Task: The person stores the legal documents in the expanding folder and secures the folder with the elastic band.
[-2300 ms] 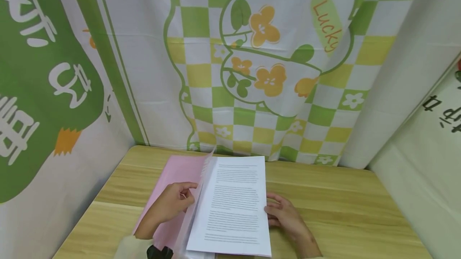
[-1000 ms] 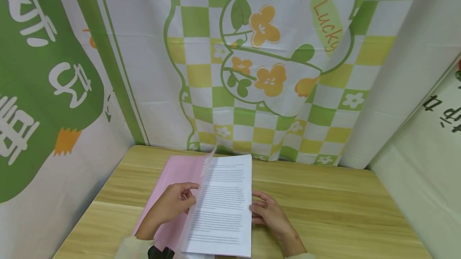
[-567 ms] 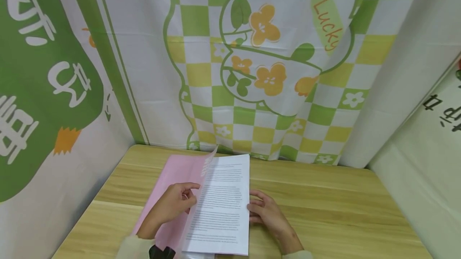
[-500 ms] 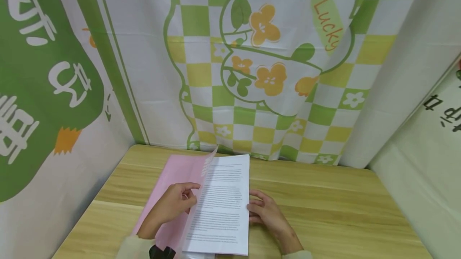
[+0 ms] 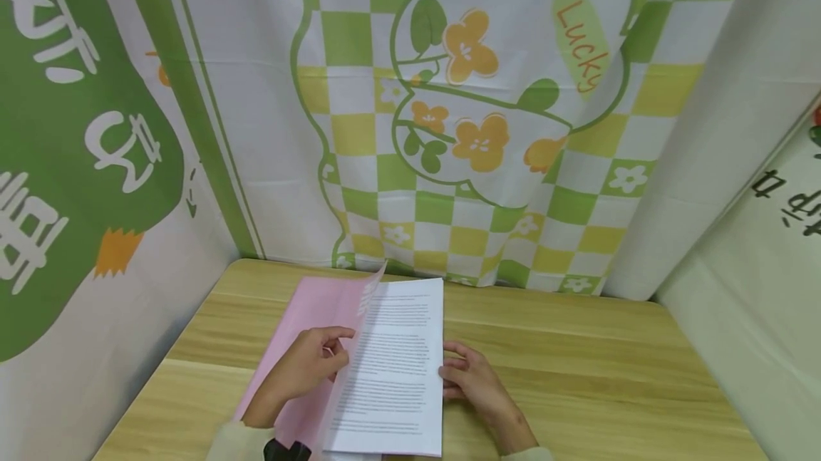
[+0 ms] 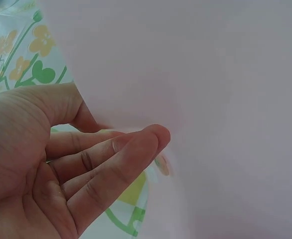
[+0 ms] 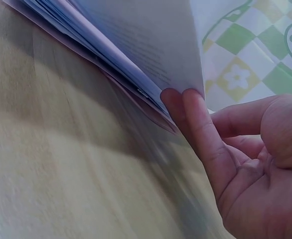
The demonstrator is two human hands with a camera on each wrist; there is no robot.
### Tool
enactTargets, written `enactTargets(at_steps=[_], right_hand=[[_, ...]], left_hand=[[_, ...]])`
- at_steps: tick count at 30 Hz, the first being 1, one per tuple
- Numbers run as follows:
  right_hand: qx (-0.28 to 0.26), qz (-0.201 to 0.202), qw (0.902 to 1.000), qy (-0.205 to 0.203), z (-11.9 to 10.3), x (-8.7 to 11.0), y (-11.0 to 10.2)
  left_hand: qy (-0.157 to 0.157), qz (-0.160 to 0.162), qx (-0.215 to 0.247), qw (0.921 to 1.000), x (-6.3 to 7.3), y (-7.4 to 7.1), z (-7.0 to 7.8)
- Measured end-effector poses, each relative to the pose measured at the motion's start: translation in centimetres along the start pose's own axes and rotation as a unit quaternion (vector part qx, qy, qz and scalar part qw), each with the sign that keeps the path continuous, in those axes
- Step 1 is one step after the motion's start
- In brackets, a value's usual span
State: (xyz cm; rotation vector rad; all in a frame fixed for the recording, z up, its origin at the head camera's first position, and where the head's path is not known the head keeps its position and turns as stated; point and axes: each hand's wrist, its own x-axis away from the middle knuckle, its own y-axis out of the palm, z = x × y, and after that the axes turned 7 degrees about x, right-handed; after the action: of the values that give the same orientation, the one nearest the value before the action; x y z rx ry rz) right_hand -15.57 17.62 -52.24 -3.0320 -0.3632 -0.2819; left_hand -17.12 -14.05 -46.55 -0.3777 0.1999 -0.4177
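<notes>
A pink folder (image 5: 323,297) lies opened on the wooden table in the head view. My left hand (image 5: 301,368) pinches the edge of its raised translucent plastic sleeve (image 5: 370,286); in the left wrist view that sleeve (image 6: 225,89) fills much of the picture. The printed paper (image 5: 391,368) lies to the right, its left margin covered by the sleeve. At the paper's right edge, my right hand (image 5: 477,386) grips it between thumb and fingers. Several stacked layers of the folder (image 7: 93,47) show below the lifted paper (image 7: 151,40) in the right wrist view.
The wooden table (image 5: 577,368) stretches to the right of the folder. A patterned curtain (image 5: 449,233) hangs along its back edge, with printed cloth (image 5: 212,204) on the left side. A dark wrist strap (image 5: 286,450) shows at the left sleeve cuff.
Compared with 2.3 s ago, my right hand and the paper have shifted left, and the paper's left margin has gone under the sleeve. Over the last half second both hands stay almost still.
</notes>
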Motion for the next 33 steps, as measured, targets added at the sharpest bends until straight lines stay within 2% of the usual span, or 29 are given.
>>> enactTargets(at_steps=[7,21,29,33], right_hand=[[0.014,-0.004,0.9999,-0.003,-0.3,0.2,0.0],[-0.003,-0.02,0.9996,-0.019,-0.4,-0.4,1.8],[0.011,-0.011,0.9998,-0.016,-0.5,-0.6,2.0],[0.019,-0.011,0.9996,-0.02,-0.7,-0.9,2.3]], left_hand=[[-0.001,-0.005,0.002,1.0,0.0,0.0,0.1],[0.001,-0.006,0.006,1.0,0.0,0.1,0.2],[0.003,-0.003,-0.001,1.0,-0.1,0.1,0.1],[0.0,-0.004,0.011,0.9999,-0.1,0.2,0.1]])
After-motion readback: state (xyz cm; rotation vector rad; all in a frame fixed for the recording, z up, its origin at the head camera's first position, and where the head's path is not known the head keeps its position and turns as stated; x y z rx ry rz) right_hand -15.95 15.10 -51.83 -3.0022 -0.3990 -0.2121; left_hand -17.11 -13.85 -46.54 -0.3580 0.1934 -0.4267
